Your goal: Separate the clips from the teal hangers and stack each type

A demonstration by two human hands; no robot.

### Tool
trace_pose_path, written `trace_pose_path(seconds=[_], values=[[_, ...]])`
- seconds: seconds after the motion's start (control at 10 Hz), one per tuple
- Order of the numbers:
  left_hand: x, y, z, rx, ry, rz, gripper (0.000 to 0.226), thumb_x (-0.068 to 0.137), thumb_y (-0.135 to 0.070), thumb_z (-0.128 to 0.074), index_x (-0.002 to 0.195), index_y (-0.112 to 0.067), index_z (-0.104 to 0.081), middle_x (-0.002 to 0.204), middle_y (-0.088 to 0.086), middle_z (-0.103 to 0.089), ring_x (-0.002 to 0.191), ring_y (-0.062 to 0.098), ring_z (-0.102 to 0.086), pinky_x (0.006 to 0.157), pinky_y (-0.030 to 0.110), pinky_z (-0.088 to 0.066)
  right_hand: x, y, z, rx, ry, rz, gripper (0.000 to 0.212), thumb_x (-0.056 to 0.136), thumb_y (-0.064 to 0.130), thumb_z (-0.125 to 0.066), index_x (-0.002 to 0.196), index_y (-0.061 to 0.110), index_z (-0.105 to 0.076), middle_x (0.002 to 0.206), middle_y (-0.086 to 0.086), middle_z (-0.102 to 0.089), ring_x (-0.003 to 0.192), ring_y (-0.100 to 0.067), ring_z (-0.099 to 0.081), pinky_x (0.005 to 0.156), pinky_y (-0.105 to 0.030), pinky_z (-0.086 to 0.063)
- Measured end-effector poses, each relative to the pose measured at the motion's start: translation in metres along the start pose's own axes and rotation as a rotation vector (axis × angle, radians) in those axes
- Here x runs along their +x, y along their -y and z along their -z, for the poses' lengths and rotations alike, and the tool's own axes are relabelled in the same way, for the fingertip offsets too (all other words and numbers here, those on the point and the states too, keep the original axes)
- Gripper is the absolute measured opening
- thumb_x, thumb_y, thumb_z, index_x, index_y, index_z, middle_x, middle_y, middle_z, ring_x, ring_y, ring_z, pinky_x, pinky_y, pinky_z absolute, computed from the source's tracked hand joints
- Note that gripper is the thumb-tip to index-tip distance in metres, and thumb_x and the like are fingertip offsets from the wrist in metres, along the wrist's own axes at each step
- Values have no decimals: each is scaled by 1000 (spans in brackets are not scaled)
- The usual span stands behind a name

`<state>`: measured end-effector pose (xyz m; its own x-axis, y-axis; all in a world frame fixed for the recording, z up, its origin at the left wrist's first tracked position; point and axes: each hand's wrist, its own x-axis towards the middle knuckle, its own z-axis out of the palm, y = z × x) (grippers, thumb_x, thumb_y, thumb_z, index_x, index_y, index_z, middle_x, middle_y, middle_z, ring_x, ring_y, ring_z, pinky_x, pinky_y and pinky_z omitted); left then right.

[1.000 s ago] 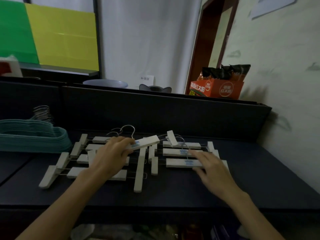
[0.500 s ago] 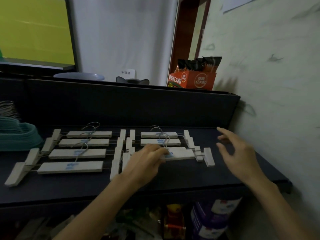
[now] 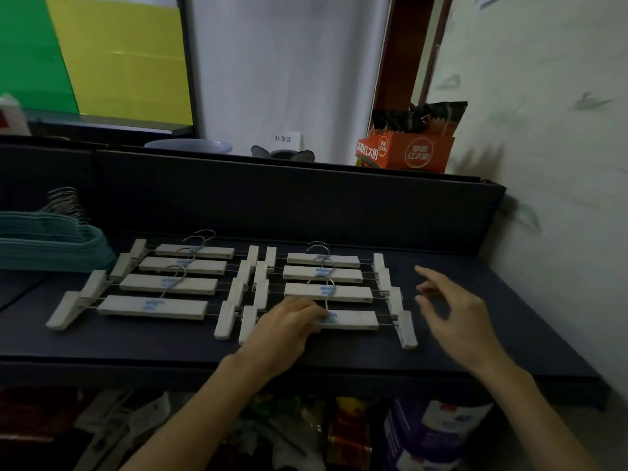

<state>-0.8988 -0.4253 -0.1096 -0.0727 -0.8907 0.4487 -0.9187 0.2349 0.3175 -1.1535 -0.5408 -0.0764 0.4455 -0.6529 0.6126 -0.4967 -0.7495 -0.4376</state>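
Several white wooden clip hangers lie flat on the dark shelf (image 3: 306, 355) in two neat columns, a left column (image 3: 153, 309) and a right column (image 3: 326, 270). My left hand (image 3: 289, 326) rests on the left half of the nearest hanger in the right column (image 3: 353, 319), fingers curled over its bar by the metal hook. My right hand (image 3: 455, 317) hovers above the shelf just right of that column, fingers spread, holding nothing. A stack of teal hangers (image 3: 54, 239) with metal hooks sits at the far left of the shelf.
A dark back panel (image 3: 289, 202) walls the shelf behind; a white wall (image 3: 560, 164) closes the right side. An orange snack box (image 3: 404, 153) and a grey bowl (image 3: 187, 146) stand on the ledge above. Bottles and packets (image 3: 424, 433) crowd the space under the shelf.
The hangers went from a loose jumble to two tidy columns. My left hand moved from the left group to the nearest right-column hanger. My right hand lifted off the hangers and opened.
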Motion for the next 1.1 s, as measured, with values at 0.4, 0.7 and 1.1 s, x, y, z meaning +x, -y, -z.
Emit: trace_pose_path(seconds=[0.4,0.7,1.1], values=[[6,-3,-1,36,31,57,32,93,-23,-53,124,-29,-54,129,-6,-54,121,9,-43,105,30,-37,-15,-16,4,2,79,-20,50,88,16,-61,133,34,-46,100,11,-59,95,-5,-58,82,-32,-53],[6,-8,4,148,100,97,33,93,-33,-50,126,-35,-49,134,-8,-50,127,8,-39,116,34,-15,-36,-3,-7,-2,156,-5,48,91,21,-56,136,33,-43,110,13,-54,101,-1,-52,85,-23,-47],[3,13,37,73,-79,88,48,91,-61,-29,130,-39,-45,135,-15,-49,129,3,-37,117,33,-10,-5,47,-14,3,-31,-34,45,88,19,-61,130,28,-51,115,13,-51,97,-2,-54,83,-22,-45]])
